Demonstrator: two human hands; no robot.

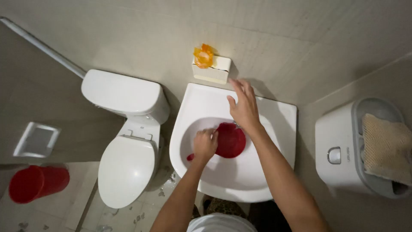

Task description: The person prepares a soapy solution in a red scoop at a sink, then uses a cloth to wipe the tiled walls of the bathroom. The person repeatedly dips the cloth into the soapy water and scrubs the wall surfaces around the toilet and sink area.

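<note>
A white wall-hung sink (274,118) fills the middle of the head view. Inside its bowl rests a round red scoop (231,141) with a short handle sticking out to the left. My left hand (205,144) is closed around that handle, holding the scoop in the bowl. My right hand (243,105) reaches over the sink's back edge with its fingers spread, resting where the tap sits; the tap itself is mostly hidden beneath it. Just behind the sink a white wall shelf (212,71) carries an orange object (203,56).
A white toilet (126,167) with closed lid and its cistern (122,94) stand left of the sink. A red bucket (36,182) lies on the floor at far left, near a floor drain tray (36,139). At right, a white container (343,150) holds a beige cloth (386,146).
</note>
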